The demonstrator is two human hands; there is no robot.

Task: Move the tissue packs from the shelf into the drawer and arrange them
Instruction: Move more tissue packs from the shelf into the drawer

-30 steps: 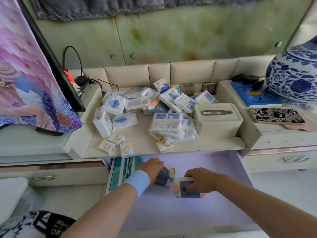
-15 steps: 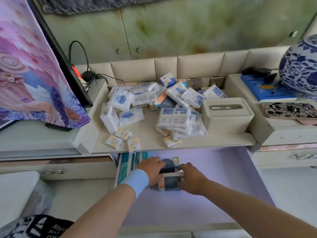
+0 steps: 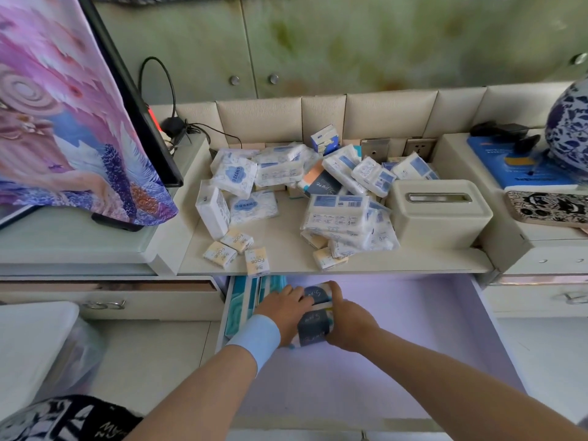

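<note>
Two dark packs (image 3: 313, 326) between both grips (image 3: 286, 308) (image 3: 350, 323)

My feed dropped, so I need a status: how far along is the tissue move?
Done: teal packs stand at the left of the drawer. In hand: left hand and right hand hold two dark packs beside them. Left: a big pile of packs on the shelf, plus small yellow ones at its front edge.
</note>
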